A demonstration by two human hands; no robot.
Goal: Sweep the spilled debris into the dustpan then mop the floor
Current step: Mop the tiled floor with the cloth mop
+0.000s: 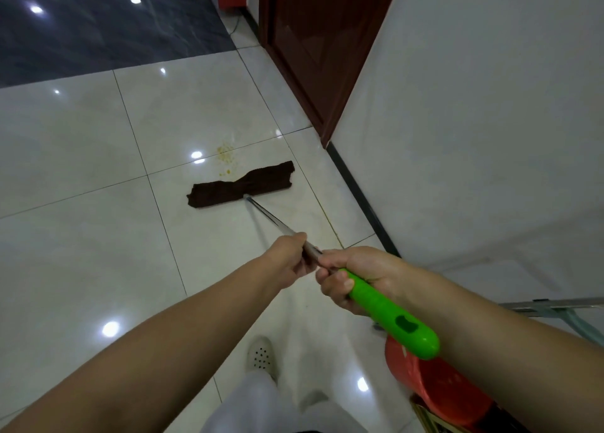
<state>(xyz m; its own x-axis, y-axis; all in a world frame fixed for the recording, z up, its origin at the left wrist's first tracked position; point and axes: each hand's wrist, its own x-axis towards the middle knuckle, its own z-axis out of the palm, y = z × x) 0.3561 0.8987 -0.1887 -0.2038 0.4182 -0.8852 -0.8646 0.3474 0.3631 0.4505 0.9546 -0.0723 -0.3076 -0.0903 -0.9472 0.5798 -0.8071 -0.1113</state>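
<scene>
Right now I have both hands on the mop: my left hand (291, 259) grips the metal shaft (271, 218), my right hand (354, 275) clenches the green handle (389, 315). Its brown mop head (240, 184) lies flat on the white tiles (81, 145), just beside the yellow debris (226, 156). A red dustpan (434, 387) sits under my right forearm.

Dark red door (313, 40), white wall (474, 122), white perforated shoe (261, 355)
</scene>
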